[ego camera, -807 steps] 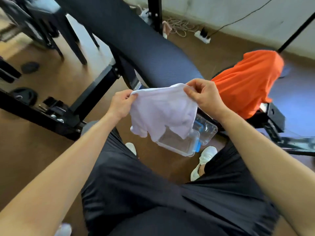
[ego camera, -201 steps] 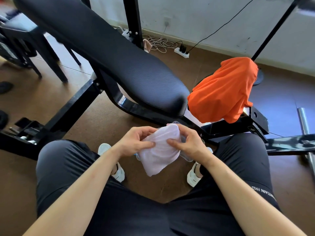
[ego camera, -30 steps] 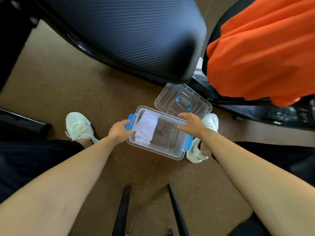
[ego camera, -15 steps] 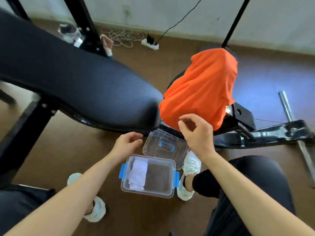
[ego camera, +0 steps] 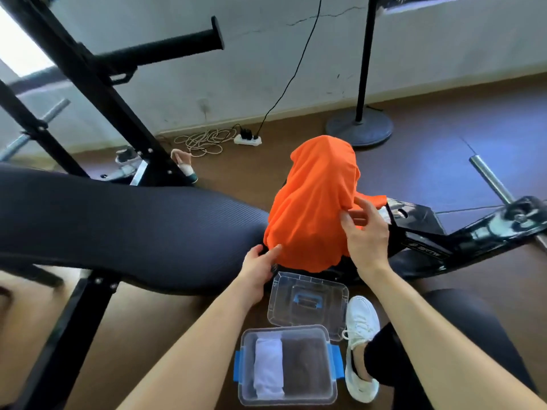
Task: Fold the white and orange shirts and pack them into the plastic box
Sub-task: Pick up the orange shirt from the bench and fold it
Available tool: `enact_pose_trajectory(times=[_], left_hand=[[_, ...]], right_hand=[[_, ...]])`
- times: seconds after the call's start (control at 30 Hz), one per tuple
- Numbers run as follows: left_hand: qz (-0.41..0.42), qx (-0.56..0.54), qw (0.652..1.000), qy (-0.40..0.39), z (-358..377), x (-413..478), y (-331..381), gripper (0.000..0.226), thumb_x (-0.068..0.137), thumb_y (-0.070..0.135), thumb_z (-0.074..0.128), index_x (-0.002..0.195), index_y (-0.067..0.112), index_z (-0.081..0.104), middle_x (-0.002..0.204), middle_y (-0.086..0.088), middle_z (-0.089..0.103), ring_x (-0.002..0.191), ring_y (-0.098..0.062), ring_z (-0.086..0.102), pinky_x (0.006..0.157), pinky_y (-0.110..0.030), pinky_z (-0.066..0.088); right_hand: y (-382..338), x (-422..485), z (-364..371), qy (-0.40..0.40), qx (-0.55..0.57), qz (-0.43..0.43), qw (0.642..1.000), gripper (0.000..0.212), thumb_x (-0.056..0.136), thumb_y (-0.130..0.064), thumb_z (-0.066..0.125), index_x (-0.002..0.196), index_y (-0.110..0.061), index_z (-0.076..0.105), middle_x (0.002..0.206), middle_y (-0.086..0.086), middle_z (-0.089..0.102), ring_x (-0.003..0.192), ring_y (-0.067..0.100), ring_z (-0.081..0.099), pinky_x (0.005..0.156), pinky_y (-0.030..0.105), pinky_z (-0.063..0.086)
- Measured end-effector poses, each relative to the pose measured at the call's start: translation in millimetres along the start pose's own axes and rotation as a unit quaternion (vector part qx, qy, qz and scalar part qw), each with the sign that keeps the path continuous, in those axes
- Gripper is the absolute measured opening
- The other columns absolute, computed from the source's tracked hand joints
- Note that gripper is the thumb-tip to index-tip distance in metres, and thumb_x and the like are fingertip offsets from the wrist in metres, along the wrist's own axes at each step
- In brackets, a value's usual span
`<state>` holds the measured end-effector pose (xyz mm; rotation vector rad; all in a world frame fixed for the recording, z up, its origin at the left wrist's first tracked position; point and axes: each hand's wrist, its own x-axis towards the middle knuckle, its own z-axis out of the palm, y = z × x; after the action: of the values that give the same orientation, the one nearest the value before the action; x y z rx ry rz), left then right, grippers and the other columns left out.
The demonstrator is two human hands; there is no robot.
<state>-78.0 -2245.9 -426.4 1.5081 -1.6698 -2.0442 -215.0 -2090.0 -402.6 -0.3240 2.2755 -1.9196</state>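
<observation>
Up at about one o'clock from the frame's middle, the orange shirt (ego camera: 313,208) hangs draped over a dark part of the weight bench (ego camera: 118,229), its lower hem loose above the floor. The right hand (ego camera: 365,232) is at the shirt's three o'clock edge, fingers spread and curled against the cloth, thumb touching it; whether it has truly pinched the fabric cannot be told. The left hand (ego camera: 259,264) reaches to the shirt's seven o'clock corner, fingers extended and open, the fingertips touching or just beside the hem.

Straight down at six o'clock the clear plastic box (ego camera: 287,398) sits on the brown floor (ego camera: 148,335) with blue latches on both short sides. The white shirt (ego camera: 268,368), folded into a narrow bundle, lies along the box's nine o'clock side; the rest of the box shows bare bottom. The lid (ego camera: 307,303), clear with a blue handle, lies at the box's twelve o'clock, touching its rim. A white shoe (ego camera: 361,335) stands just beside both at three o'clock.
</observation>
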Motion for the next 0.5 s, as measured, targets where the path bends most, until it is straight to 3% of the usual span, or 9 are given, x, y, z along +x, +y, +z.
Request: enact_pose_trajectory(times=[0.1,0.17,0.23,0.3,0.4,0.5], left_hand=[[-0.012,0.037,0.999,-0.012,1,-2,-1,0.032,0.096,0.03,0.066,0.123,0.012,0.066,0.102,-0.001,0.073,0.088,-0.012,0.065,0.068,-0.024,0.045],[-0.014,0.049,0.999,-0.01,1,-1,-4,0.023,0.097,0.028,0.065,0.115,0.014,0.07,0.098,0.0,0.074,0.085,-0.012,0.065,0.068,-0.025,0.046],[0.0,0.044,0.999,0.015,1,-3,-4,0.017,0.097,0.027,0.063,0.107,0.014,0.07,0.096,0.001,0.072,0.085,-0.012,0.062,0.07,-0.025,0.046],[0.017,0.017,0.999,0.033,-1,-6,-2,0.014,0.098,0.028,0.061,0.097,0.015,0.067,0.094,0.0,0.069,0.085,-0.015,0.06,0.075,-0.028,0.045],[0.064,-0.022,0.997,0.045,-17,-14,4,0.016,0.1,0.028,0.059,0.101,0.014,0.066,0.104,-0.011,0.07,0.092,-0.02,0.063,0.087,-0.036,0.05],[0.114,-0.072,0.987,0.082,-45,-30,22,0.018,0.098,0.032,0.064,0.101,0.014,0.066,0.103,-0.01,0.069,0.088,-0.02,0.063,0.079,-0.039,0.053]], right_hand=[[1,8,0,0.039,0.012,-0.001,0.999,0.002,0.092,-0.021,0.071,0.094,-0.022,0.07,0.079,-0.01,0.066,0.073,-0.002,0.062,0.069,0.012,0.05],[2,11,-1,0.046,0.019,-0.007,0.999,0.007,0.091,-0.02,0.072,0.085,-0.021,0.068,0.077,-0.008,0.065,0.07,-0.002,0.06,0.066,0.007,0.046],[1,12,-4,0.06,0.028,-0.006,0.998,0.009,0.09,-0.02,0.073,0.084,-0.018,0.066,0.079,-0.005,0.066,0.072,0.004,0.06,0.066,0.008,0.045],[-1,15,-9,0.082,0.041,-0.009,0.996,0.008,0.088,-0.017,0.072,0.084,-0.018,0.065,0.086,0.003,0.068,0.075,0.012,0.062,0.073,0.02,0.051],[-11,14,-25,0.082,0.063,-0.012,0.995,0.01,0.089,-0.009,0.068,0.086,-0.018,0.065,0.085,0.003,0.069,0.075,0.013,0.062,0.073,0.03,0.051],[-25,5,-37,0.045,0.051,-0.041,0.997,0.009,0.091,-0.008,0.067,0.088,-0.015,0.064,0.081,0.001,0.066,0.077,0.017,0.063,0.075,0.033,0.055]])
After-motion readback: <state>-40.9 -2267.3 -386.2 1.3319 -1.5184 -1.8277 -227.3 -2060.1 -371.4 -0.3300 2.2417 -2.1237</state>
